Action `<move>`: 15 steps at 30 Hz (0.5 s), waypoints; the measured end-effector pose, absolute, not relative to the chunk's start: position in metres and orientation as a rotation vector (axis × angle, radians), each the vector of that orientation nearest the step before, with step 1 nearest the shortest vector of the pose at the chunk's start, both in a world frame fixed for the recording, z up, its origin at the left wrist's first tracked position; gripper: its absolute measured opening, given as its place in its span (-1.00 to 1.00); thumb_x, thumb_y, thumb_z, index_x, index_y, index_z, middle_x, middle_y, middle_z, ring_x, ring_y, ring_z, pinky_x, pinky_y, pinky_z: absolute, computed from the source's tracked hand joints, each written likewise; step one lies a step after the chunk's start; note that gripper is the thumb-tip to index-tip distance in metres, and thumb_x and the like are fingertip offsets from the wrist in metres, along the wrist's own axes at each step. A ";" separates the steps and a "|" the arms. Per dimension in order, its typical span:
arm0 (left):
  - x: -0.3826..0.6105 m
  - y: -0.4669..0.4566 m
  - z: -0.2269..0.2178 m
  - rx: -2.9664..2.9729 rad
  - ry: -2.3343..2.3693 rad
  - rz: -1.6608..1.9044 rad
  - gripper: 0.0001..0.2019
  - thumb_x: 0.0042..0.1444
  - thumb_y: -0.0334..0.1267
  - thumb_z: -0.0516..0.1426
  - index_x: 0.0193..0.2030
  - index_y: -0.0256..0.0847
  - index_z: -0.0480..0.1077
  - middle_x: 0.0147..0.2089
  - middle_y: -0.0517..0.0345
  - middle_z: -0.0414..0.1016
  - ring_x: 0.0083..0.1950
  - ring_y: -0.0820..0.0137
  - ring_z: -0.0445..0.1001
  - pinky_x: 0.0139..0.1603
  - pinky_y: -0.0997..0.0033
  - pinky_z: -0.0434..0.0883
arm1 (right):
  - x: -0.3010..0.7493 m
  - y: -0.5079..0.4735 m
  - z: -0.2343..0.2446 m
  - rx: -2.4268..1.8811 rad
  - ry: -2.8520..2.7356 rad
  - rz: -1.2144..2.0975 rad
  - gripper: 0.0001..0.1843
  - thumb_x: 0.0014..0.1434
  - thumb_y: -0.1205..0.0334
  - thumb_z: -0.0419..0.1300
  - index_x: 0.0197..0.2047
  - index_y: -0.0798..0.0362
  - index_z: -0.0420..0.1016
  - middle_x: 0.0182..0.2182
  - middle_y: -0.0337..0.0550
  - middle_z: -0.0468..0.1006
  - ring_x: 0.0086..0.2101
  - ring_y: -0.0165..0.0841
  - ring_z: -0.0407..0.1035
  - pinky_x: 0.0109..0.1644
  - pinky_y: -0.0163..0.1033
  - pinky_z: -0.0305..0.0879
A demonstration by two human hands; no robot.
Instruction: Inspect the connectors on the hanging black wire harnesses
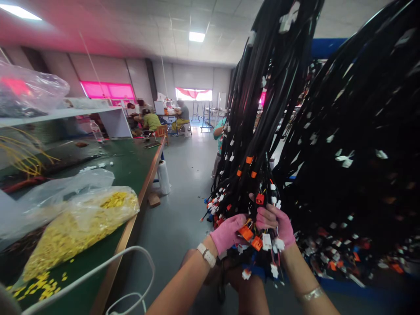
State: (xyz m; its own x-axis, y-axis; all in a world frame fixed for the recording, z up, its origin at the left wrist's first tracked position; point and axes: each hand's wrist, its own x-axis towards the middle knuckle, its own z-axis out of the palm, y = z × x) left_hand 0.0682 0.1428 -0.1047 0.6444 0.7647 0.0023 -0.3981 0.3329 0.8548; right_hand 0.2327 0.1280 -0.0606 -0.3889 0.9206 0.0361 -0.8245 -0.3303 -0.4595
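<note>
A thick bundle of black wire harnesses (259, 109) hangs before me, its lower ends carrying orange, red, white and blue connectors. My left hand (229, 234), in a pink glove with bare fingertips, is closed at the wires beside an orange connector (246, 232). Close by on the right, my right hand (277, 223), gloved the same way, has its fingers curled around wires of the bundle. A red connector (260, 199) shows just above those fingers. White connectors (267, 241) dangle below, between the two hands. Some fingertips are hidden among the wires.
More black harnesses (357, 153) hang at the right. On the left, a green-topped workbench (131, 168) bears a clear bag of small yellow parts (82, 223). A white cable (144, 251) loops near its edge. A wrapped roll (164, 177) stands on the floor; people sit farther back.
</note>
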 end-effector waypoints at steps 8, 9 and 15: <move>0.067 0.144 -0.104 0.793 0.314 0.743 -0.70 -0.26 -0.33 0.30 -0.46 -0.27 0.23 -0.48 0.25 0.26 -0.44 0.53 0.29 -0.38 0.51 0.25 | 0.229 0.125 -0.057 -0.301 -0.422 2.039 -0.71 0.13 0.22 0.11 -0.58 0.06 0.20 -0.75 -0.46 -0.03 -0.73 -0.59 -0.11 -0.68 -0.50 0.00; 0.065 0.146 -0.106 0.746 0.301 0.736 -0.73 -0.24 -0.34 0.28 -0.45 -0.28 0.24 -0.46 0.22 0.29 -0.42 0.49 0.33 -0.35 0.48 0.27 | 0.229 0.124 -0.056 -0.330 -0.413 2.068 -0.71 0.12 0.20 0.12 -0.58 0.06 0.20 -0.75 -0.46 -0.04 -0.73 -0.59 -0.09 -0.69 -0.49 0.00; 0.047 0.152 -0.111 0.670 0.264 0.723 -0.74 -0.10 -0.27 0.16 -0.22 -0.29 0.36 -0.27 0.01 0.46 -0.24 0.26 0.45 -0.16 0.25 0.35 | 0.223 0.112 -0.050 -0.454 -0.411 2.002 -0.89 0.09 0.23 0.16 -0.35 0.09 0.36 -0.69 -0.39 0.19 -0.70 -0.57 0.05 -0.71 -0.49 -0.01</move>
